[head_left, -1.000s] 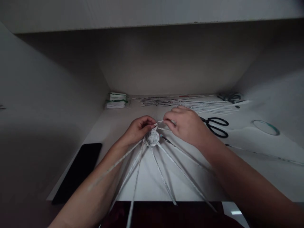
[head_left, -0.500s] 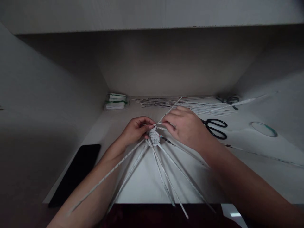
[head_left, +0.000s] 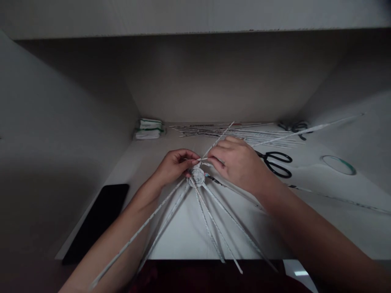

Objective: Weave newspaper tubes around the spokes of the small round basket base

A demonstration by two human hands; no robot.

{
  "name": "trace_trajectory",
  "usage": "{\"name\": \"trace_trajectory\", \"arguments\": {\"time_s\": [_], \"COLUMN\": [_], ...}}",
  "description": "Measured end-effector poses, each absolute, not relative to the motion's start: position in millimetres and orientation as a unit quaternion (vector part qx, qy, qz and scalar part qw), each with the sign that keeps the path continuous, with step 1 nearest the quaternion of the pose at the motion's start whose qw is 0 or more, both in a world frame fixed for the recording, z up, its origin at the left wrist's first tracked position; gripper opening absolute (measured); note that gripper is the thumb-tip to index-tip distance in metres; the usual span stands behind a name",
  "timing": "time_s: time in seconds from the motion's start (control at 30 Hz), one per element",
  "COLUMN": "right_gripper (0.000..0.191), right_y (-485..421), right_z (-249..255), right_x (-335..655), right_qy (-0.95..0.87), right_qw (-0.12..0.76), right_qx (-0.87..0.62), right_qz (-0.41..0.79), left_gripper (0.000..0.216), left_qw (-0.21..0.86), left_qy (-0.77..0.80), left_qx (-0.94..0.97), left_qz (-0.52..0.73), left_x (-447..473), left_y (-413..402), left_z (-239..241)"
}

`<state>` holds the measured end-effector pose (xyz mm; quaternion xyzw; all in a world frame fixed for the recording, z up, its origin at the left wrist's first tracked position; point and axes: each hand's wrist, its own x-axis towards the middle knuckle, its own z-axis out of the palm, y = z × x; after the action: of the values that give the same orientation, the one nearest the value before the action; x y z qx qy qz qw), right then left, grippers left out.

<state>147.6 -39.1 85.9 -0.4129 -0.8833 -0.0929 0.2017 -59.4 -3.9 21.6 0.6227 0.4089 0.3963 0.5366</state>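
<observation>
The small round disc of woven grey-white paper (head_left: 198, 176) sits between the person's two hands, low and towards the near side of them. It lies just beside the left hand (head_left: 179, 167), whose fingertips are at its far left edge, and a little apart from the right hand (head_left: 233, 162), which is up and to the right of it. The left thumb and forefinger are pinched together on a thin white paper strand (head_left: 204, 159) at the disc's far edge. The right thumb and forefinger pinch the same strand a short way along, so that it spans the narrow gap between the hands; the right hand's other fingers are curled (their tips are hidden from this angle).

Slender rolled-paper spokes (head_left: 233, 217) fan out from the disc, most of them towards the person, one crossing above the left forearm. Another thin pale paper spoke (head_left: 220, 137) slants up and away from between the hands.

All this is above a white tabletop (head_left: 180, 248). Beyond the hands lies a loose heap of thin paper sticks (head_left: 226, 131). Black-handled scissors (head_left: 278, 165) rest just right of the right hand, and a flat black rectangular object (head_left: 97, 223) lies left of the left forearm.
</observation>
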Motion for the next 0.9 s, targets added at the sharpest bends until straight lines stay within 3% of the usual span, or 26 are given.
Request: {"name": "trace_trajectory", "arguments": {"time_s": [0.9], "right_gripper": [0.021], "right_y": [-35], "right_z": [76], "right_x": [143], "right_qy": [-0.892], "right_qw": [0.174], "right_qx": [-0.41], "right_qz": [-0.075], "left_gripper": [0.026], "left_qw": [0.497], "left_qy": [0.456], "left_qx": [0.633], "left_qz": [0.381], "left_x": [-51], "left_y": [-10], "left_z": [25]}}
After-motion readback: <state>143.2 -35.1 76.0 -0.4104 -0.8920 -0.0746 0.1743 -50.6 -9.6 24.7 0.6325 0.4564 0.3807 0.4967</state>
